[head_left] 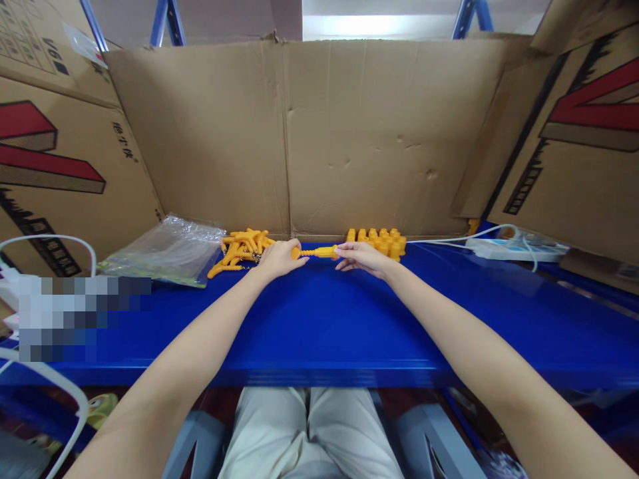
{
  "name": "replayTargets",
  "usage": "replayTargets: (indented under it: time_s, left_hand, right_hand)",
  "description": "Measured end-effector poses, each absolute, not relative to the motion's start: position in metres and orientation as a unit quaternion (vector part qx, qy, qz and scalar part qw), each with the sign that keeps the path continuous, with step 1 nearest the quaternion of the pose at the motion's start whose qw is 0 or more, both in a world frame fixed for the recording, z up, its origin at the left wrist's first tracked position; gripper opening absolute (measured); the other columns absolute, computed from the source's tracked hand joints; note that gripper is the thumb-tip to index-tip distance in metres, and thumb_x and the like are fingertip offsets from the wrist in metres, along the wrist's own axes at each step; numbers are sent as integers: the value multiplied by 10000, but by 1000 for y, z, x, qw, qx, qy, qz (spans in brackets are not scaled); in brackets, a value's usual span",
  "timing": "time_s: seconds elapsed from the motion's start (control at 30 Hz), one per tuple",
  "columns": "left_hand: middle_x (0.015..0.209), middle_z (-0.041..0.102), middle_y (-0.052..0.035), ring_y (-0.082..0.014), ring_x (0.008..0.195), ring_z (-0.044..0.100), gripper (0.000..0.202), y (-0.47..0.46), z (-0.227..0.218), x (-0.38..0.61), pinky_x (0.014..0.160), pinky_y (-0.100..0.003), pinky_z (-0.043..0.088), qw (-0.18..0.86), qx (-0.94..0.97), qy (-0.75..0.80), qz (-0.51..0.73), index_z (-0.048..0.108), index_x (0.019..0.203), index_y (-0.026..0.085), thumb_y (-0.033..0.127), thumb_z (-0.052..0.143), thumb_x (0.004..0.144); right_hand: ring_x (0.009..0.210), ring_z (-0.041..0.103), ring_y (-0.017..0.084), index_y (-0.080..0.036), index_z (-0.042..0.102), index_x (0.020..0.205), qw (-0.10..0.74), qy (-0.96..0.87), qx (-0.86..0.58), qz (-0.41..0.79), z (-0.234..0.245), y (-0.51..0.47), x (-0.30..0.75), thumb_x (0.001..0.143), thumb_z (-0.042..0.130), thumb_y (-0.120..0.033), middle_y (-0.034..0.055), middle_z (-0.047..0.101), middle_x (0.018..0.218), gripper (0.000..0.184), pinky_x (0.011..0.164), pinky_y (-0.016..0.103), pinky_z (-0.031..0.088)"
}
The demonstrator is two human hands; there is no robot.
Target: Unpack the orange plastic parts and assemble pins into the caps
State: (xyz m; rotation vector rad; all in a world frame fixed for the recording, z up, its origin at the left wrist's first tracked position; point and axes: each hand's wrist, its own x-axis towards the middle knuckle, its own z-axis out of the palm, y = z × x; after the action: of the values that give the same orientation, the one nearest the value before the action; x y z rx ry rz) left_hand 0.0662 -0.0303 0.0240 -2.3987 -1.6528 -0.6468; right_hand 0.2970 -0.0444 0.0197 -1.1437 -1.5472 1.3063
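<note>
Above the blue tabletop, my left hand [279,258] is closed on a yellow threaded plastic piece [307,253], whose rounded end shows by the thumb. My right hand [362,256] pinches the far end of a yellow plastic tube [325,252] between thumb and fingertips. Tube and threaded piece lie in one line, end to end; how deeply they are joined cannot be made out. Left of my left hand lies a heap of yellow branched plastic pieces [244,243] with threaded ends and small metal chains. Several yellow ribbed parts [389,245] stand grouped behind my right hand.
Clear plastic bags [164,249] lie at the left of the blue table [319,326]. Cardboard panels [379,140] wall in the back and sides. A white power strip [516,249] with cables sits at the right; another white cable [64,382] loops at the left.
</note>
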Motion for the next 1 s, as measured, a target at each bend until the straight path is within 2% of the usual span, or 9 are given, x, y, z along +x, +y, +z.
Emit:
replayTargets:
  time_s: [0.4, 0.53, 0.67, 0.77, 0.83, 0.9, 1.0]
  left_hand:
    - [912, 697, -70, -257, 864, 645, 431, -29, 23, 66, 721, -314, 445, 81, -797, -559, -212, 621, 1048, 244, 553, 568, 752]
    - [909, 696, -65, -252, 869, 646, 436, -29, 23, 67, 720, -307, 447, 83, -794, -565, -208, 612, 1069, 251, 553, 562, 759]
    - [943, 694, -73, -272, 917, 643, 453, -30, 25, 68, 750, -332, 454, 74, -797, -565, -198, 596, 1092, 250, 564, 547, 768]
    - [1046, 675, -97, -298, 984, 628, 568, -31, 24, 67, 785, -362, 461, 53, -805, -558, -191, 528, 1214, 245, 581, 556, 757]
    - [1149, 637, -119, -303, 1040, 611, 720, -31, 21, 64, 813, -373, 463, 40, -813, -551, -184, 395, 1354, 247, 572, 585, 741]
    - [1221, 601, -136, -301, 1093, 590, 805, -29, 19, 61, 848, -378, 459, 35, -816, -550, -171, 278, 1426, 241, 532, 597, 746]
    - [1275, 572, -142, -294, 1154, 555, 688, -24, 16, 57, 897, -385, 446, 41, -815, -557, -156, 328, 1397, 215, 444, 557, 791]
  right_hand:
    - [620, 656, 93, -133, 614, 994, 409, -599, -445, 525, 18, -42, 297, 865, 610, -233, 90, 684, 960, 163, 593, 200, 550]
    - [641, 663, 96, -137, 591, 1004, 431, -572, -440, 542, 17, -42, 293, 884, 576, -217, 90, 683, 953, 144, 658, 221, 562]
    - [664, 665, 98, -145, 562, 937, 457, -536, -428, 566, 19, -44, 284, 904, 526, -196, 84, 677, 936, 71, 701, 236, 555]
    - [717, 664, 108, -159, 527, 911, 473, -534, -435, 550, 16, -41, 276, 880, 535, -168, 91, 672, 938, 33, 739, 257, 547]
    - [777, 659, 123, -172, 505, 952, 491, -575, -442, 483, 10, -37, 272, 848, 572, -184, 88, 663, 970, 125, 782, 291, 538]
    - [838, 646, 145, -178, 493, 1013, 498, -657, -445, 348, 1, -34, 268, 814, 599, -211, 81, 642, 1018, 228, 823, 334, 519]
    - [966, 606, 196, -165, 509, 1088, 411, -803, -420, 97, -8, -35, 263, 812, 551, -177, 103, 613, 1095, 279, 884, 377, 467]
